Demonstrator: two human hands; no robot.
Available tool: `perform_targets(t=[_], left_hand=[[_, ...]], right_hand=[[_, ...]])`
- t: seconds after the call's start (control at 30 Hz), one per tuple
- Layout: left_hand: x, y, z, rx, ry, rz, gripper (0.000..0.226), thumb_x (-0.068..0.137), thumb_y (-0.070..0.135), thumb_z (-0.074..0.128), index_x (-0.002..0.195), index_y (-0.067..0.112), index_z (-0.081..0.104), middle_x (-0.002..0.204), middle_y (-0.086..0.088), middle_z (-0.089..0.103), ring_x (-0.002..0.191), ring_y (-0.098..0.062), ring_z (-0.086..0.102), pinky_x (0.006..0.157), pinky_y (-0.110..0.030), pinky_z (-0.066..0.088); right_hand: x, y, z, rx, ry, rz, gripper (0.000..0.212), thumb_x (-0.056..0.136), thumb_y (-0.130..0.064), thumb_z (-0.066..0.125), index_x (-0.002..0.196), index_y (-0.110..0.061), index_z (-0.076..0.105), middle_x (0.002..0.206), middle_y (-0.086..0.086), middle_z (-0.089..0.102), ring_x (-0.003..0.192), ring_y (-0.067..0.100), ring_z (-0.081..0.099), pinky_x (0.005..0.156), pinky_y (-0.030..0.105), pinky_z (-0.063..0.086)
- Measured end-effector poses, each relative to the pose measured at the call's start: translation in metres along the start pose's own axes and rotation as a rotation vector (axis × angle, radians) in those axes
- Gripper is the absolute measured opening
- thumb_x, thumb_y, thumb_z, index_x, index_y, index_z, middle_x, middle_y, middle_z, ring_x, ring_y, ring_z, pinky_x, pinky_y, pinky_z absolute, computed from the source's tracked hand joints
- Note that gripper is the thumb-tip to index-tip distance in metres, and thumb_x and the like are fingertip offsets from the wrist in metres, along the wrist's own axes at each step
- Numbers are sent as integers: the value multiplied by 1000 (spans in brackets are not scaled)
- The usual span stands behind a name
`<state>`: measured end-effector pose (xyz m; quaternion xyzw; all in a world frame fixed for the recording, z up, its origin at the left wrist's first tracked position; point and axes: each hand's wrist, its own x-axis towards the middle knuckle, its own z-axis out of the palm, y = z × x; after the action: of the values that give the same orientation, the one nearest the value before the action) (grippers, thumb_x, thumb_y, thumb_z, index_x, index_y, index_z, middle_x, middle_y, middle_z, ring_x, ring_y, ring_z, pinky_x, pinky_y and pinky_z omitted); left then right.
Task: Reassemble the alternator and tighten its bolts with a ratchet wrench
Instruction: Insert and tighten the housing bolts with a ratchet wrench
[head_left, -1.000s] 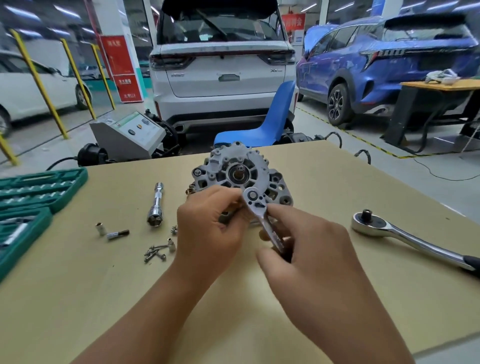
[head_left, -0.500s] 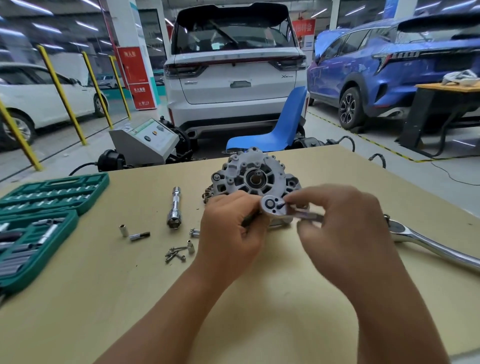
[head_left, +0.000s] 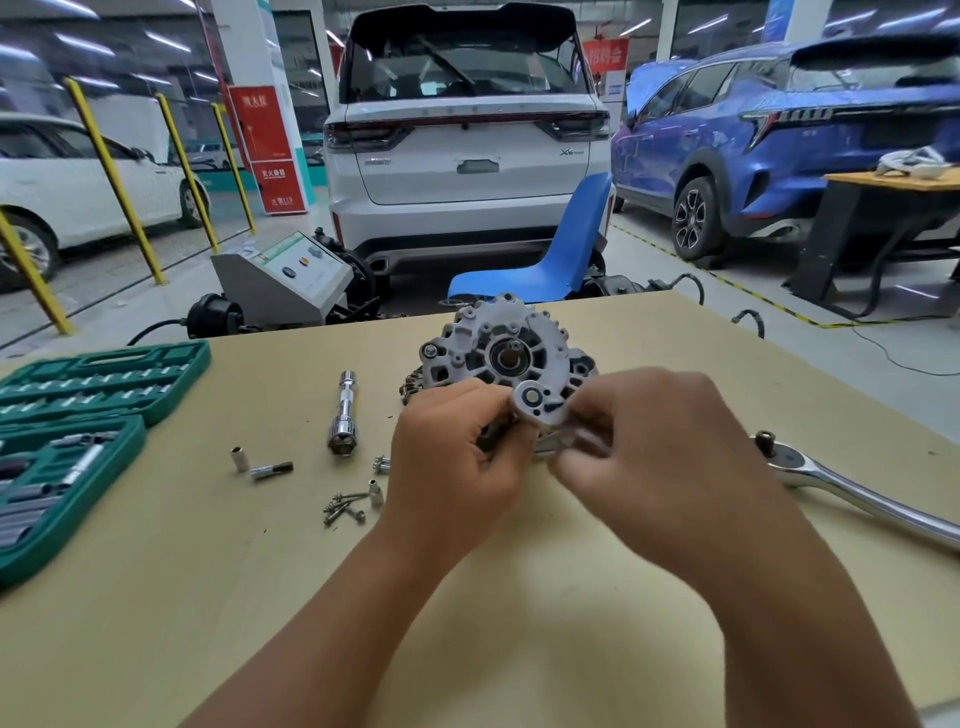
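I see the tan table (head_left: 571, 649) with the green socket case (head_left: 78, 415) at its left edge. The alternator (head_left: 506, 353) stands on edge at the middle — my left hand (head_left: 457, 467) is curled against its lower front, my right hand (head_left: 654, 457) pinches a small metal tool (blurred) at its mounting ear. The ratchet wrench (head_left: 852, 493) lies to the right, the extension bar (head_left: 344, 413) and loose bolts (head_left: 344, 506) to the left.

This is a car repair workshop: beyond the left hand (head_left: 457, 457) stand a white car (head_left: 467, 156) and a blue car (head_left: 779, 145) on the hall floor, with yellow posts (head_left: 117, 182) and a green socket set (head_left: 78, 415) to its left.
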<state>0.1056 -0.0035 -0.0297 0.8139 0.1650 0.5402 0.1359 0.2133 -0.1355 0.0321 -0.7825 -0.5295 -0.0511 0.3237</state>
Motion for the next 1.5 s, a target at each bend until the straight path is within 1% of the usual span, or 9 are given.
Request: perform_targets(t=[0.1,0.23,0.4,0.6,0.77,0.93,1.1,1.27,1.5], left_hand=[[0,-1,1,-16,-14,-1,26,86,8,79,64,5,65,56,-2,55,53,-23,45,52,-38,38],[0,-2,-3,-18,-61,18,23,92,17,76,74,3,72,61,-4,60,56,-27,52,56,-39,42],[-1,2,0,-5,17,-1,22,87,13,77,67,5,69,58,0,59,53,-23,49,50,-40,39],[0,-2,-4,2,-36,41,17,90,15,77,76,5,75,62,-2,62,56,-23,53,54,-38,42],[0,-3,0,-15,41,35,32,93,25,70,67,6,69,58,2,58,52,-19,48,51,-30,37],[-3,-5,-1,45,-35,73,13,89,15,81,79,9,76,64,5,63,57,-16,52,61,-31,41],[-3,-4,2,24,30,48,19,85,8,77,69,10,69,59,11,53,53,-13,42,59,-29,34],[-4,-3,-3,41,-36,95,22,92,26,75,80,7,77,65,2,66,57,-20,55,61,-35,45],[-5,-5,-2,21,-46,58,8,84,6,81,78,9,75,65,10,59,57,-14,50,62,-33,39]], right_hand=[[-8,-1,-3,67,-118,-4,13,70,-31,72,81,-26,66,63,-8,63,58,11,58,50,27,45],[-4,4,-8,82,147,147,33,74,-17,73,97,-40,75,84,-12,74,78,20,65,76,37,55],[-29,-10,5,163,-72,129,33,64,-32,66,97,-37,64,70,-11,68,60,12,63,56,33,55],[-17,3,-4,137,194,271,38,74,-23,71,103,-48,68,84,-14,73,84,19,67,77,37,57],[-38,-14,0,227,-129,141,50,64,-32,69,110,-47,59,75,-20,71,61,5,66,64,34,58],[-26,8,-2,174,209,252,51,72,-15,71,112,-46,69,90,-19,74,89,13,69,82,35,55],[-38,-6,5,268,-183,70,39,64,-32,75,102,-37,67,72,-17,70,60,4,63,55,25,49],[-27,17,0,138,237,208,41,72,-16,80,104,-40,74,92,-17,73,91,14,67,82,31,50],[-36,8,10,260,-60,130,35,67,-18,75,94,-40,73,79,-19,72,67,3,66,58,27,52]])
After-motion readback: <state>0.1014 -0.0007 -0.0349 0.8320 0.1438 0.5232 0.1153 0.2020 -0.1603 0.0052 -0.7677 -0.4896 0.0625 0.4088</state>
